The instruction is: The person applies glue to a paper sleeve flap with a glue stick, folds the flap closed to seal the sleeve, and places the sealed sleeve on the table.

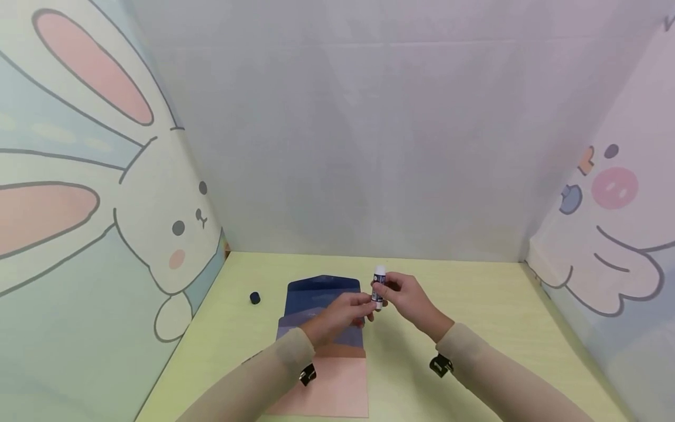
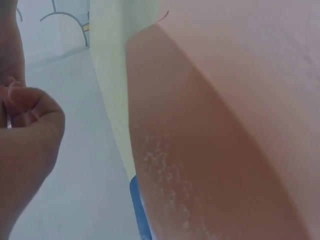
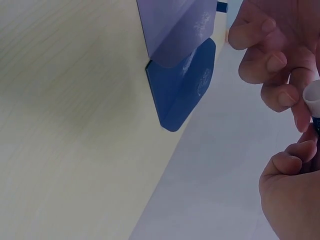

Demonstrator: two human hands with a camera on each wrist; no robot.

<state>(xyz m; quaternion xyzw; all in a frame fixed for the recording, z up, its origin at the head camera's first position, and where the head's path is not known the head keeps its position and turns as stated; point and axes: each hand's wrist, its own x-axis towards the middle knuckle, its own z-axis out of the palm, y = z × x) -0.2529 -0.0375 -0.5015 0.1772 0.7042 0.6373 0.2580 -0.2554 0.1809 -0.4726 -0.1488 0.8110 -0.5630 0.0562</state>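
A glue stick [image 1: 378, 287] with a white top and a dark label stands upright between both hands. My right hand [image 1: 408, 299] grips its barrel with thumb and fingers. Low on the stick, the fingers of my left hand [image 1: 340, 316] pinch around its white base [image 3: 311, 97], which shows its hollow end in the right wrist view. Under the left forearm lie overlapping envelopes: a dark blue one [image 1: 323, 283], a purple one [image 1: 348, 336] and a pink one [image 1: 337, 387] with a brownish flap [image 2: 175, 110]. Whitish smears mark their flaps.
A dark cap [image 1: 255, 298] lies on the pale yellow table [image 1: 464, 293], left of the envelopes. A grey wall [image 1: 369, 146] rises behind the table. Side panels carry a cartoon rabbit [image 1: 163, 217] on the left and another cartoon animal [image 1: 622, 234] on the right.
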